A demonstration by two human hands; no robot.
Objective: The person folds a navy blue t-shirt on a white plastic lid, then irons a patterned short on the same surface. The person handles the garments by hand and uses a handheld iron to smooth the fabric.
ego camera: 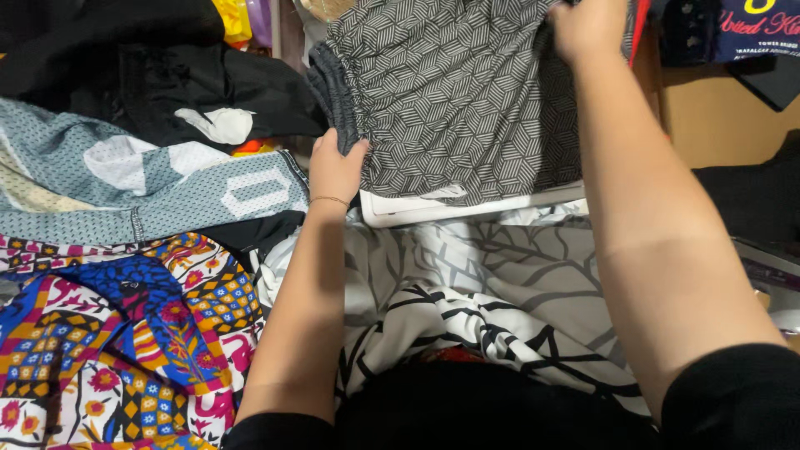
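The person is partway through laying out a pair of grey shorts [467, 100] with a geometric line print — the garment lies flat on a white board [400, 212], its gathered waistband turned toward the left. The left hand [336, 167] rests on the lower left corner by the waistband, fingers held together and pressed down on the cloth, the thumb set a little apart. The right hand [588, 29] is at the far upper edge of the shorts; its fingers curl over the fabric and seem to grip it, though the tips are cut off by the frame, so whether they pinch or just press cannot be told.

Around the board lie other clothes: a white cloth with black branch lines [500, 292] just below it, a bright patterned cloth [125, 342] at the lower left, a grey mesh jersey [142, 187] and black garments [150, 83] beyond.

Judging by the hand placement, this looks like the smoothing-and-squaring step — the next move would likely call for holding the waistband corner steady while the far edge is drawn taut or folded over.
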